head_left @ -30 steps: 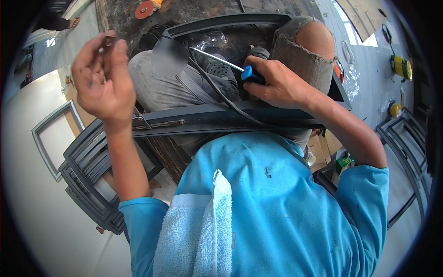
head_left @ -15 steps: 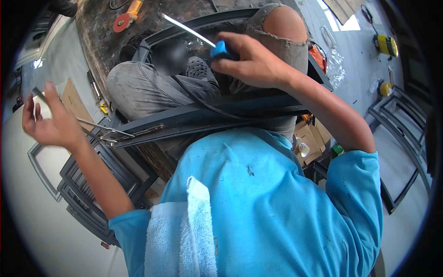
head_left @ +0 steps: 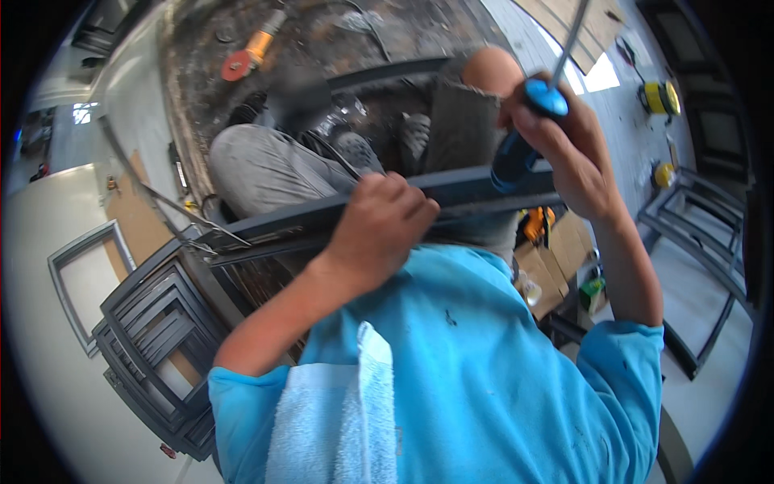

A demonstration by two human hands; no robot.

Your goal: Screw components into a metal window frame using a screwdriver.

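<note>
A dark grey metal frame (head_left: pixel 472 184) lies across my lap, its near bar running left to right. My left hand (head_left: pixel 377 226) is over the middle of that bar, its fingers closed around a thin black strip (head_left: pixel 343 164) that comes from between my legs. What lies under the fingers is hidden. At the right end of the bar, my right hand (head_left: pixel 576 149) grips a screwdriver (head_left: pixel 516 157) with a blue and black handle. Its metal shaft points up and away, and the handle's butt is down against or just above the bar; I cannot tell which.
An orange angle grinder (head_left: pixel 258 47) with a red disc lies on the worn dark work surface (head_left: pixel 310 28). Thin metal rods (head_left: pixel 145 181) stick out past the frame's left end. More grey frames stand at left (head_left: pixel 153 323) and right (head_left: pixel 701 218). Cardboard (head_left: pixel 556 254) lies below right.
My left hand has come from the far left, where it was raised and open, onto the frame and strip. My right hand has moved right, turning the screwdriver's shaft from up-left to up-right.
</note>
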